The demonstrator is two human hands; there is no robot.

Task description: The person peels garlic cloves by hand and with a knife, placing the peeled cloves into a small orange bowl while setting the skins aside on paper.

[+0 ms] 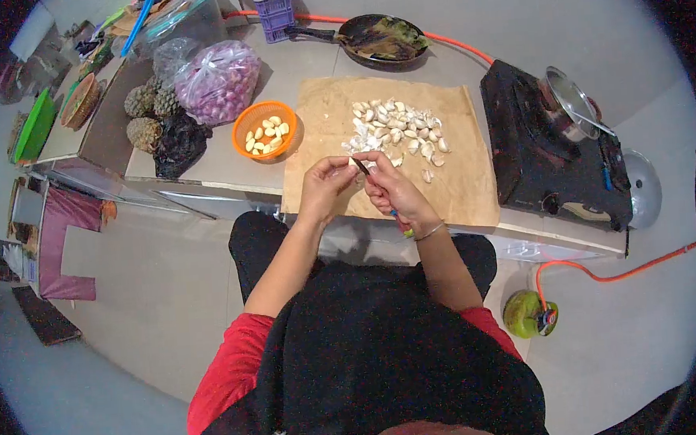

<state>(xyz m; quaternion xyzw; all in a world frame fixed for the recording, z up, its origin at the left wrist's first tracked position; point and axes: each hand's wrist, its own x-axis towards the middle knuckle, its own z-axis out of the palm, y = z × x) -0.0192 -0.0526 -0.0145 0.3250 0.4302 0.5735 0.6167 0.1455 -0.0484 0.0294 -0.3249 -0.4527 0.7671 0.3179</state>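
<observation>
My left hand [327, 188] pinches a pale garlic clove [352, 161] between its fingertips. Wrapped around the coloured handle of a small knife [403, 224] is my right hand [397, 192], the dark blade touching the clove. Both hands are close together over the front part of a brown paper sheet [457, 179]. Beyond them on the paper lies a pile of unpeeled garlic cloves [402, 122], with white skins at its left side. An orange basket [293, 143] left of the paper holds several peeled cloves [266, 135].
A black stove [519, 151] with a metal pot [568, 100] stands at right. Behind the paper is a frying pan [385, 38]. A bag of shallots [218, 82] and several custard apples [144, 133] sit at left. A gas cylinder [521, 314] is on the floor.
</observation>
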